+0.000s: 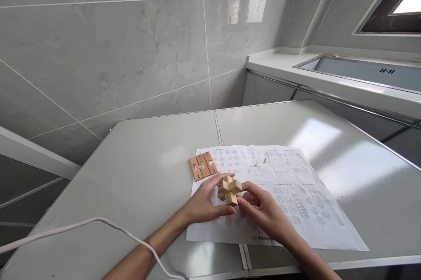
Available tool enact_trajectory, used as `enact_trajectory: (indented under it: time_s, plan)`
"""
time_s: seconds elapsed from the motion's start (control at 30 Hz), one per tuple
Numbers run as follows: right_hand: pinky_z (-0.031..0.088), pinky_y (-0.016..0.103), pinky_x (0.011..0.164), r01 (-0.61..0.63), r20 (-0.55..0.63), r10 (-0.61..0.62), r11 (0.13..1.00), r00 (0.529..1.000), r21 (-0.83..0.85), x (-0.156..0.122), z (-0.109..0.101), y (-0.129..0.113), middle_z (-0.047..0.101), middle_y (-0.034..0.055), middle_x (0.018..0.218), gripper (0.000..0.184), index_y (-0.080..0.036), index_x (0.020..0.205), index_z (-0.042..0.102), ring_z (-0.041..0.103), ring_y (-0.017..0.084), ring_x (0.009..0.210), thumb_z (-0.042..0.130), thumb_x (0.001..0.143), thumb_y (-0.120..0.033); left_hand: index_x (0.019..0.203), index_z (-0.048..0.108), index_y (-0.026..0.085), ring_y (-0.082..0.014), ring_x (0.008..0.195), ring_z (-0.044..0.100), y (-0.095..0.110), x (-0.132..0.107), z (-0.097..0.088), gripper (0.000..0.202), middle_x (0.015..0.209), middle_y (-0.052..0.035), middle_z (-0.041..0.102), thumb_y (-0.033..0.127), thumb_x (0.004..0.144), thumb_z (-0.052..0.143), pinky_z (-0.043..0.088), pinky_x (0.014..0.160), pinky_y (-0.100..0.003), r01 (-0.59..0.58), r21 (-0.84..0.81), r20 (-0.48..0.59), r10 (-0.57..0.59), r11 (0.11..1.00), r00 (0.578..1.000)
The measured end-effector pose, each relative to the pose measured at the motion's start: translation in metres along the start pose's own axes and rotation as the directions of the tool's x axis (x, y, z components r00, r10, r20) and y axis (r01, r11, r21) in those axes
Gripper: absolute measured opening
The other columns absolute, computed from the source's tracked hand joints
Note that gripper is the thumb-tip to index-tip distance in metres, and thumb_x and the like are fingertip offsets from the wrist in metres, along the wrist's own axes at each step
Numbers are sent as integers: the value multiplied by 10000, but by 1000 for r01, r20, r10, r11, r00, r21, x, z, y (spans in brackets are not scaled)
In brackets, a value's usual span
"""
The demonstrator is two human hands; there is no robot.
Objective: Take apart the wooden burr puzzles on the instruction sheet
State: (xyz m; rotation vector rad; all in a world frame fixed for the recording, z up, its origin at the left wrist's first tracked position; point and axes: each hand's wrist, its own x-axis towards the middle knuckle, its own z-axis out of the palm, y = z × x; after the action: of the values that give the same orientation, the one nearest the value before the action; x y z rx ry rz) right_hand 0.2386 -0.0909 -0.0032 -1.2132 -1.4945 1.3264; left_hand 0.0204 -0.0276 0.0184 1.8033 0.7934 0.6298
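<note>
A grey tiled wall (131, 52) rose at twelve o'clock, ahead of the person. Before it spread a pale, glossy table (158, 152); at two o'clock from the table's middle ran a white counter (271, 59) with a sink (355, 73) set into it. A printed paper sheet (279, 172), creased, lay on the table beneath the hands, reaching out toward three o'clock from them. A pale cable (98, 219) entered from nine o'clock and crossed the left forearm. The left hand (201, 204) grasped a wooden burr puzzle (229, 190) from its eight-o'clock side, forefinger along the top and thumb at the lower edge. The right hand (263, 207) pinched it from four o'clock between thumb and fingers, some fingertips hidden. Three flat wooden pieces (203, 166), numbered and notched, lay side by side at ten o'clock from the puzzle, overlapping the sheet's edge. The puzzle, marked with a 2, was held up above the sheet.
</note>
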Motion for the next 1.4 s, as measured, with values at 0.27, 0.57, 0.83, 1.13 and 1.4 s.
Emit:
enact_trajectory:
  time_s: [0.27, 0.57, 0.83, 1.13, 1.4]
  plan:
    - [534, 380, 874, 134, -69, -149, 975, 986, -178, -6, -17, -23, 717, 78, 1130, 293, -263, 1239, 631, 658, 233, 927, 612, 1055, -490, 1357, 635, 227, -280, 1138, 714, 1, 0, 1, 695, 1249, -81, 750, 320, 719, 895, 544, 1054, -408, -121, 204, -80, 139, 971, 987]
    - [427, 326, 658, 148, 37, -146, 893, 989, -425, -9, -14, -17, 667, 32, 849, 284, -247, 995, 570, 581, 204, 718, 457, 1132, -468, 1385, 621, 228, -234, 948, 699, -4, -2, 3, 746, 1040, -41, 722, 367, 711, 911, 559, 890, -355, -163, 201, 0, 167, 966, 986]
    - [323, 313, 609, 162, 72, -146, 857, 987, -489, -11, -12, -12, 609, 13, 759, 391, -258, 862, 472, 502, 188, 635, 361, 1158, -489, 1329, 665, 219, -238, 947, 704, -6, -3, 3, 725, 1065, -49, 750, 394, 676, 927, 559, 904, -355, -135, 188, 15, 135, 973, 991]
    - [408, 309, 669, 92, 139, -54, 954, 989, -286, -8, -15, -22, 632, 9, 745, 426, -238, 882, 564, 566, 190, 685, 394, 1151, -521, 1275, 716, 211, -267, 991, 743, -8, -2, 0, 729, 1080, -71, 793, 524, 663, 957, 565, 939, -374, -191, 196, -16, 198, 962, 980]
    - [455, 312, 652, 156, 118, -116, 886, 986, -437, -8, -16, -11, 767, 34, 876, 192, -258, 1140, 683, 674, 211, 725, 560, 1097, -399, 1096, 773, 208, -246, 854, 716, -9, -1, 1, 647, 927, -54, 783, 663, 656, 905, 564, 834, -365, -143, 230, -34, 155, 963, 987]
